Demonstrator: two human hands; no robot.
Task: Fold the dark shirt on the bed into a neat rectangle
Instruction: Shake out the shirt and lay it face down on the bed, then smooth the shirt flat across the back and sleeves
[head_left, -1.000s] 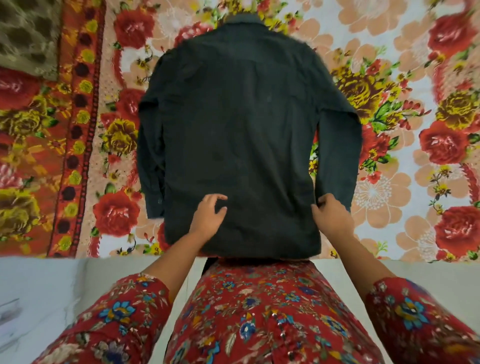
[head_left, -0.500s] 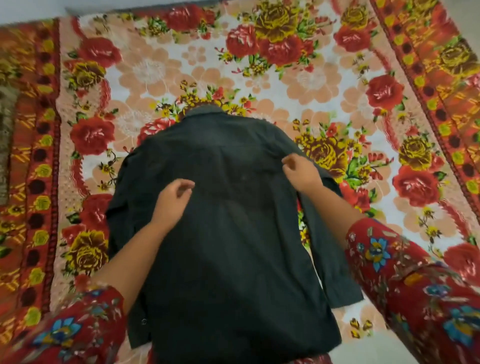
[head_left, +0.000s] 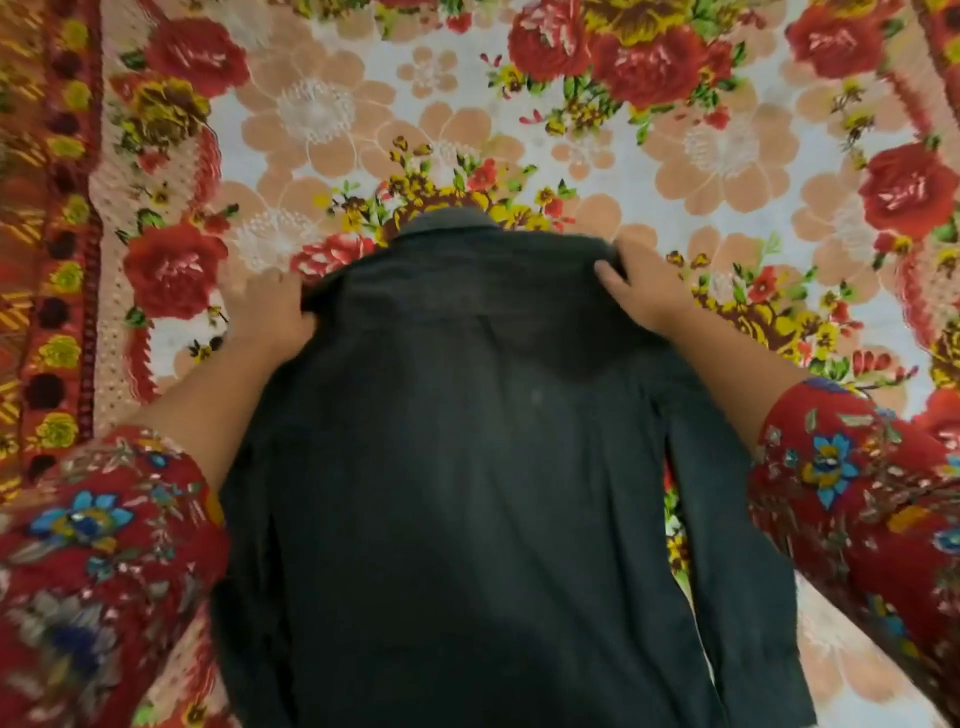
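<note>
Black cloth fills the middle and lower part of the frame: the dark shirt lies back-up on the bed, over its flowered cover, with the collar pointing to the upper centre and a long sleeve running down the lower right. The step in hand looks to be squaring the shoulders before any fold is made. To do that well, both shoulder seams should be drawn outward and slightly away from the body with even tension, so the back panel lies without ripples and the collar sits on the centre line. The sleeves then want laying straight, since a crooked start will show in the finished rectangle. The right hand, right of centre, grips the shirt's shoulder edge, its thumb on top of the fabric and the fingers curled over the raised edge. The left hand, left of centre, touches the opposite shoulder, with its fingers fairly straight and spread toward the cover. The picture is blurred there, so whether it actually pinches the cloth cannot be told.
</note>
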